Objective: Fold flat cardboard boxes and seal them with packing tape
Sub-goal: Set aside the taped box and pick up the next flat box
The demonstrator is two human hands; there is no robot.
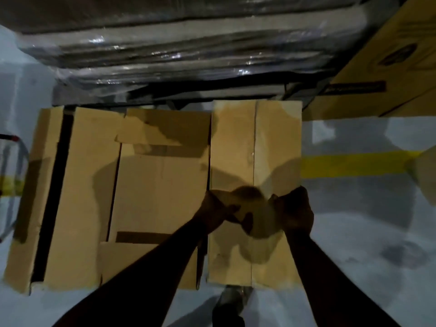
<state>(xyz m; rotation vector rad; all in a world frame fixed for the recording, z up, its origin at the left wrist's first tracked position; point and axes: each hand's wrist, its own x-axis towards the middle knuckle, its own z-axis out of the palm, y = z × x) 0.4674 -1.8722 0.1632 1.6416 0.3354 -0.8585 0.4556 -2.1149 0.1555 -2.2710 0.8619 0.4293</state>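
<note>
Folded cardboard box [256, 147] stands on the pale floor [354, 244], top face up, 2 flaps meeting at a centre seam that runs away from the camera. Both hands are over the near half of that top face. Left hand [215, 212] sits at the box's left edge, fingers curled and pinching something pale – looks like the free end of the tape, but blur makes it hard to confirm. Right hand [296, 212] is curled round a roll of packing tape [257, 217], which hangs just above the seam; the roll is blurred, edges soft. Both forearms reach in from the bottom of the view.

Just beside the box on its left, touching or nearly so, lies a stack of flat cardboard boxes [146, 185] – unfolded, slightly fanned, a dark gap showing near the left side. Strips of brown tape show on the top sheet.

Behind both, a pallet load wrapped in shiny stretch film [177, 48] fills the top of the view. Upper right: a large printed yellow-brown carton [387, 67], tilted. A yellow floor line [354, 165] runs right from behind the box. Dark metal object [232, 300] at the box's near edge, cannot tell what. Red-tipped metal frame [9, 147] at far left edge.
</note>
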